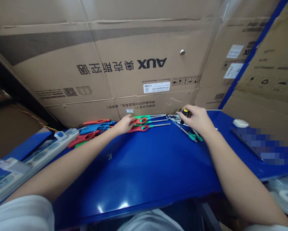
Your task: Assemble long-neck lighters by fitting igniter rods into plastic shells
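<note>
My left hand reaches to the back of the table, its fingers closed at the handle of an orange-and-green long-nosed utility lighter. A red-handled lighter lies just in front of it, its metal tube pointing right. Closed around a black-and-yellow screwdriver is my right hand, above a pile of metal lighter tubes and small parts. Green-ended metal tubes stick out of the pile below that hand. The screwdriver's tip cannot be made out.
Red, blue and green plastic lighter bodies lie left of my left hand. A white power strip runs along the left side of the blue table. Cardboard walls the back. A white mouse-shaped object rests at right, near a blurred-out dark flat object.
</note>
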Demonstrator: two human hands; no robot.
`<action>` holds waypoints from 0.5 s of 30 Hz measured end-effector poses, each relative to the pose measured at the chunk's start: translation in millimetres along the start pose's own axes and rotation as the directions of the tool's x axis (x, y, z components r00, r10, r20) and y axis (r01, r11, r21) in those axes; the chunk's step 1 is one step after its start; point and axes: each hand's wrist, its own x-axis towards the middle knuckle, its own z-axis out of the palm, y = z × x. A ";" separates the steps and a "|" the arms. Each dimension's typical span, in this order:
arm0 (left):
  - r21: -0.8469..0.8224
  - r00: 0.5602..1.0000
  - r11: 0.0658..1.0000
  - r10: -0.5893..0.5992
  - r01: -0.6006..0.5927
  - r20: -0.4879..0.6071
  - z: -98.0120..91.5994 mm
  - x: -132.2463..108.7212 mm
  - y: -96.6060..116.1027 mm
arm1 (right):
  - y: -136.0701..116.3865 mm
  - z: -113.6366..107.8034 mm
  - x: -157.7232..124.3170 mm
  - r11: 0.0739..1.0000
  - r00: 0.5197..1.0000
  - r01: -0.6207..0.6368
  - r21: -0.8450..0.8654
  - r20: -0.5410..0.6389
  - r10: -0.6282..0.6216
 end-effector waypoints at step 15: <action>-0.010 0.999 1.000 -0.010 0.009 -0.048 12.2 2.9 -0.3 | -4.7 8.9 -1.7 0.994 0.999 0.051 0.101 -0.012 -0.050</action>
